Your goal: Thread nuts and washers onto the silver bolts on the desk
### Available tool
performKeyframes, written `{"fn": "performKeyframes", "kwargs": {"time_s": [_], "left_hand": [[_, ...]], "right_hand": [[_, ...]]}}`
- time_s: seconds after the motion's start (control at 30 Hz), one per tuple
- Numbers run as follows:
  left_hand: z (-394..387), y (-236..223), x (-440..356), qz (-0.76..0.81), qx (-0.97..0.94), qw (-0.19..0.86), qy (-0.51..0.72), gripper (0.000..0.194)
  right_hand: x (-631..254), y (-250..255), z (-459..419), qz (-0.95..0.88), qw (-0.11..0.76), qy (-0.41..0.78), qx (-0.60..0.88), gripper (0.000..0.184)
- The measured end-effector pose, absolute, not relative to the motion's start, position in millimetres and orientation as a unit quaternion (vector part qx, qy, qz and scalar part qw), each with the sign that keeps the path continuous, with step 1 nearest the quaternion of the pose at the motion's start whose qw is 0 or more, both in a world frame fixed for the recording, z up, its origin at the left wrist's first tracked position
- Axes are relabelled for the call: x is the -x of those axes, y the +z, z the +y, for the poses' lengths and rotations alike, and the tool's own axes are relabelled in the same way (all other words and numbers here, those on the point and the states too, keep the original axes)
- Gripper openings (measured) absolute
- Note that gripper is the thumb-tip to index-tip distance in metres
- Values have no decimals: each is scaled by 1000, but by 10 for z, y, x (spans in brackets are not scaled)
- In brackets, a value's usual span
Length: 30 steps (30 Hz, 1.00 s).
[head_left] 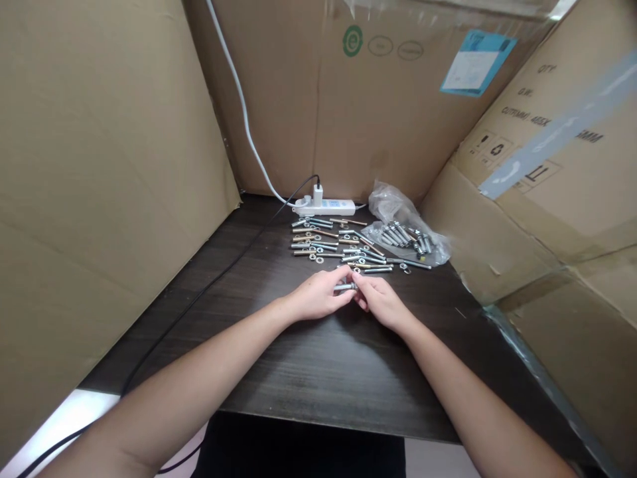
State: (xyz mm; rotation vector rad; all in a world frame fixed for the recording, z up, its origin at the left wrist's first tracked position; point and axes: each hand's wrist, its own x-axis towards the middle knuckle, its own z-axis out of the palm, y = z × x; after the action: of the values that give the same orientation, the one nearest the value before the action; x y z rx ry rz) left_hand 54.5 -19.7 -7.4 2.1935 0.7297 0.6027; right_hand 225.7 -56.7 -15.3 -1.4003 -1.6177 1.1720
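Note:
Both hands meet over the dark table, just in front of the spread metal parts. Between the thumb and fingers of my left hand (321,293) lies a silvery expansion bolt (344,287), roughly level. My right hand (378,299) pinches at the bolt's right end, where a nut or washer seems to sit; the fingertips partly hide it. Beyond the hands are loose bolts and rods (378,270), metal sleeves (301,246) and washers (320,260), some silvery and some brassy.
A clear plastic bag (393,202) with several assembled bolts (398,234) lies at the back right. Behind the parts stands a white power strip (333,207). Its black cable (199,295) runs along the left side. Cardboard boxes (279,99) wall the table (298,372) on three sides.

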Motion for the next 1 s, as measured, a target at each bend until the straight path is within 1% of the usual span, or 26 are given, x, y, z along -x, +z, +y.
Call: {"fn": "performKeyframes", "kwargs": {"time_s": [0.13,0.2,0.47,0.63,0.8,0.9,1.0], "left_hand": [[-190,-72,-542,294,-858,355,226,18],[-193,-77,-537,302,-861,344,222,19],[-225,-3,-502,309,-877,309,199,20],[-228,19,-493,311,-878,312,188,19],[-198,-14,-498,323,-864,325,208,17],[-176,-21,-498,329,-861,329,205,16],[-163,-15,-496,330,-862,327,202,16]], "right_hand": [[-2307,-125,-567,-664,346,426,507,41],[-2322,-130,-564,-672,347,429,493,38],[-2216,-243,-540,-595,383,494,505,50],[-2194,-255,-538,-598,392,464,522,53],[-2269,-211,-517,-643,380,407,526,47],[-2304,-187,-504,-652,367,430,505,38],[-2292,-170,-504,-649,369,446,493,35]]}}
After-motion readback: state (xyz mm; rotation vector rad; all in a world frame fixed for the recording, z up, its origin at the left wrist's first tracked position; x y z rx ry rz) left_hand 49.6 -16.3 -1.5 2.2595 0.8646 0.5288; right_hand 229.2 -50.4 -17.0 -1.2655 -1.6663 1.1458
